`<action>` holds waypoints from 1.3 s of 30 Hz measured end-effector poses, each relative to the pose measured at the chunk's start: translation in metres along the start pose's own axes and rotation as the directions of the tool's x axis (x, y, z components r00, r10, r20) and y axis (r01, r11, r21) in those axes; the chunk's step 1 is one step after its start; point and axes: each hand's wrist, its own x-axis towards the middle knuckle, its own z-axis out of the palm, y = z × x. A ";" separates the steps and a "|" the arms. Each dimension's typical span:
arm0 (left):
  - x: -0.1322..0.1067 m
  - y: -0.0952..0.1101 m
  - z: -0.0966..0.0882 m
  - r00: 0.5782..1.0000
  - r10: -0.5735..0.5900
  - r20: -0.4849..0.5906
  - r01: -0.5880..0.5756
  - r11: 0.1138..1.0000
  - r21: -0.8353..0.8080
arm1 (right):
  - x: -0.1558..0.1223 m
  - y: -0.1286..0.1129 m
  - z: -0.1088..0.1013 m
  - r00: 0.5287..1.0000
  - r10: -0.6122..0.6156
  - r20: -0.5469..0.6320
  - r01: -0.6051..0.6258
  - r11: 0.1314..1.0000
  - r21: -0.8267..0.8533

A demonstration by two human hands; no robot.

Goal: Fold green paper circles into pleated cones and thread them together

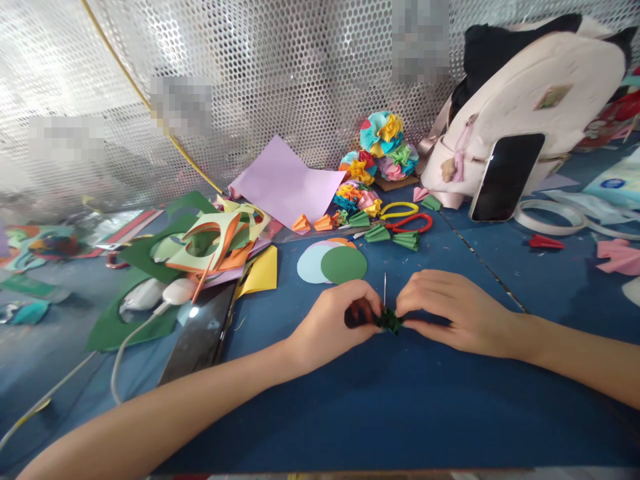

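Observation:
Between my two hands is a small dark green crumpled or folded paper piece (391,323), held just above the blue table. My left hand (336,319) pinches its left side between thumb and fingers. On the other side, the fingertips of my right hand (454,313) are closed on the same piece. A thin metal needle (385,291) stands upright behind it; its lower end is hidden by the paper and fingers. Just beyond my left hand lie overlapping paper circles, a green circle (344,265) on top and a pale blue circle (309,262) partly under it.
Behind are scissors (417,223), folded green pieces (406,240), orange pieces (324,222), paper balls (381,135) and a lilac sheet (285,180). Paper offcuts (215,243) cover a dark phone (200,327) at left. At right stand a phone (507,177), tape roll (550,217) and backpack (530,93).

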 end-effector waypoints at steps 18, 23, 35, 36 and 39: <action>0.001 0.004 0.000 0.982 0.068 -0.176 -0.056 0.996 0.075 | 0.002 -0.008 0.002 0.949 0.316 -0.001 -0.313 0.941 0.129; 0.000 0.007 0.007 0.983 0.078 -0.167 -0.070 0.996 0.050 | 0.007 -0.019 0.009 0.880 0.471 0.052 -0.474 0.873 0.118; 0.000 0.004 0.009 0.992 -0.039 -0.117 0.019 0.986 -0.165 | 0.007 -0.019 0.009 0.877 0.479 0.021 -0.477 0.866 0.154; 0.000 0.004 0.009 0.993 -0.036 -0.116 0.015 0.984 -0.176 | 0.007 -0.019 0.010 0.876 0.481 0.025 -0.479 0.864 0.156; 0.000 0.006 0.009 0.993 -0.014 -0.113 -0.002 0.990 -0.144 | 0.007 -0.018 0.010 0.874 0.484 0.034 -0.483 0.861 0.162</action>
